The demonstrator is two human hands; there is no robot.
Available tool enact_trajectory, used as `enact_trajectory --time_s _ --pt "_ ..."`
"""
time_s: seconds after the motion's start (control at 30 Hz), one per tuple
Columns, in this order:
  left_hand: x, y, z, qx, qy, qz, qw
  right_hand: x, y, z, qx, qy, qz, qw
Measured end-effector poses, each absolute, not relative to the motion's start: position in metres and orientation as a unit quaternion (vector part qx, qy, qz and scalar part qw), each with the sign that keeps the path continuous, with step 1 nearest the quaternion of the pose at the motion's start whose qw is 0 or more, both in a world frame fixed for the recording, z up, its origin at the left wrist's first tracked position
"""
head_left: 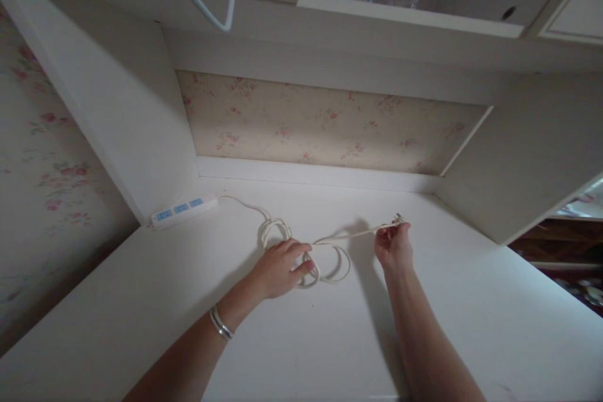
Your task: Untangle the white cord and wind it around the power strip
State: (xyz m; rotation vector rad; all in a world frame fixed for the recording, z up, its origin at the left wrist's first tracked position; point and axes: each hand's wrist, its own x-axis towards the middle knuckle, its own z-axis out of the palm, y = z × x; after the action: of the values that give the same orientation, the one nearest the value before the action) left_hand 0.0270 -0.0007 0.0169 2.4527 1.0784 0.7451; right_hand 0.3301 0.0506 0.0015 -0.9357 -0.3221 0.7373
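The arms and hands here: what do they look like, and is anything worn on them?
They are a person's, not a machine's. The left hand and right hand wear no gloves, and no sleeves show. A shiny silver-coloured bracelet circles the left wrist; none shows on the right.

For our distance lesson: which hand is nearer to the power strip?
Left. The left hand is on the coiled cord, right of the power strip; the right hand, holding the plug end, is farther right.
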Motion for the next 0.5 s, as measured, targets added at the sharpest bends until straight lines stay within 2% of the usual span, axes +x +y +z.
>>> enact_trajectory --time_s 0.2,0.37,0.5 --pt "0.033 -0.001 0.015 0.764 0.424 0.32 0.365 0.311 0.049 0.001 -0.441 -0.202 0.381 0.787" --pt "0.034 -0.003 0.023 0.687 0.324 0.393 0.519 0.294 0.045 -0.003 -0.463 -0.264 0.447 0.718" --pt "0.034 -0.014 0.035 0.682 0.233 0.376 0.583 0.289 0.049 -0.007 -0.455 -0.284 0.464 0.705"
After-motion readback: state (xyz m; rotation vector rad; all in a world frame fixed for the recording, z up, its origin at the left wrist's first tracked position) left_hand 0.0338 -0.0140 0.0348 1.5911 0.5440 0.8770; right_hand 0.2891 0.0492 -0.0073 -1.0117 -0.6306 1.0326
